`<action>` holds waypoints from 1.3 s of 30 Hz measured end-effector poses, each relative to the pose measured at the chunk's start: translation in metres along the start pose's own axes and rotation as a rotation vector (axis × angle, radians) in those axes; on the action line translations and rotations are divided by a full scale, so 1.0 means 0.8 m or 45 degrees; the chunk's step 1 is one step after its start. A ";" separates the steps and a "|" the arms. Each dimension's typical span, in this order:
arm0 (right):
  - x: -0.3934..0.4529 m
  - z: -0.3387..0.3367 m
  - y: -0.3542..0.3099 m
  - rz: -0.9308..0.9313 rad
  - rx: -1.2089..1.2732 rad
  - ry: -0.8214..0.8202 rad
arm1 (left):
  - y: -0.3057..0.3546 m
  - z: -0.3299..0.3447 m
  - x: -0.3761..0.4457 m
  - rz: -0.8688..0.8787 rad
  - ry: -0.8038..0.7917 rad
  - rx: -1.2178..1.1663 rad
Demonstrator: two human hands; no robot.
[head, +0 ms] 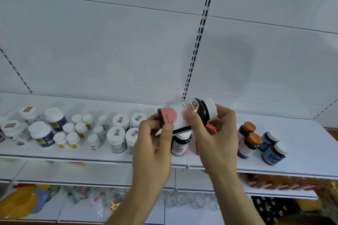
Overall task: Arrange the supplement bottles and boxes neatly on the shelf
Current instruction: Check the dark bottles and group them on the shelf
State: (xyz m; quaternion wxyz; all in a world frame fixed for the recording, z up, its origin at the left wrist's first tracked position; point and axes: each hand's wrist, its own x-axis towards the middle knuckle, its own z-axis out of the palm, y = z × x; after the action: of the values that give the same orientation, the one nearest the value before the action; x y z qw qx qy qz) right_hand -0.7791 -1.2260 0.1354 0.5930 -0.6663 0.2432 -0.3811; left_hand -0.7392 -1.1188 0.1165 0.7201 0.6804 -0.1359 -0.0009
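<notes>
Most bottles stand in rows beside the grip; both the left hand and right hand hold one dark bottle sideways, unplaced.

A single head-worn wide-angle camera looked forward and slightly down, close to the white shelf, its back panel filling the far view.

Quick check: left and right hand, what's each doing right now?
Left hand: fingers grip the base end of the dark bottle.
Right hand: fingers grip the same bottle near its white cap.
</notes>
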 end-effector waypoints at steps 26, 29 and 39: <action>-0.005 0.005 0.012 -0.252 0.198 -0.091 | -0.013 -0.003 0.035 -0.693 -0.034 -0.305; -0.006 0.005 0.011 -0.356 0.188 -0.129 | -0.012 -0.001 0.039 -0.743 -0.060 -0.332; 0.000 0.000 0.021 -0.465 0.063 -0.077 | -0.008 0.003 0.040 -0.708 -0.077 -0.470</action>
State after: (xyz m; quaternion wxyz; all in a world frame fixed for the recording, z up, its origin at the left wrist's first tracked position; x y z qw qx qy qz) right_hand -0.7771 -1.2292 0.1192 0.5375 -0.6957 0.0908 -0.4679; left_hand -0.7076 -1.1274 0.1164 0.7989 0.5493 0.0362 -0.2423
